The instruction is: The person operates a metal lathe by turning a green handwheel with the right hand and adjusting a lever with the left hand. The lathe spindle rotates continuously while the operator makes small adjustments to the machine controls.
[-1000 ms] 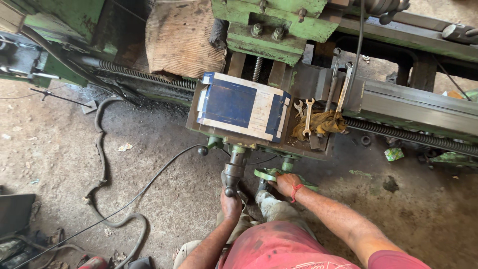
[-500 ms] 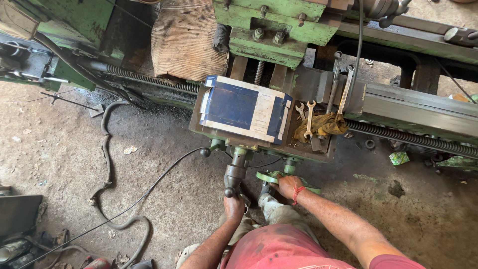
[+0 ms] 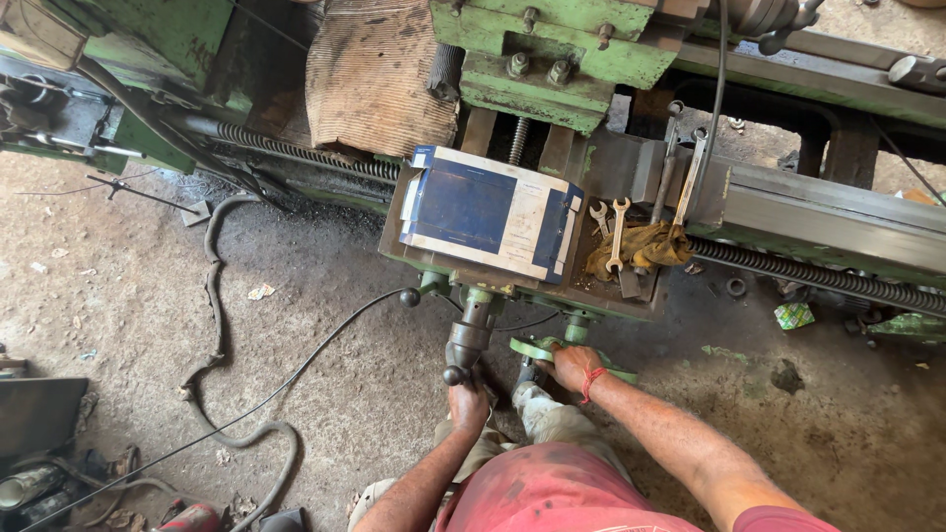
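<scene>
We are working the green lathe's 2 carriage controls, left hand clenched on the crank handle, right hand gripping the handwheel to turn it.

The lathe is painted pale green, chipped and grease-darkened. A blue and white cardboard box lies on its carriage. Beside it, 2 silver spanners rest on a mustard-yellow rag. The handwheel is green; the crank handle is dark grey. A red thread circles the right hand's wrist. The shirt is faded red. The floor is grey-brown dirt.
</scene>
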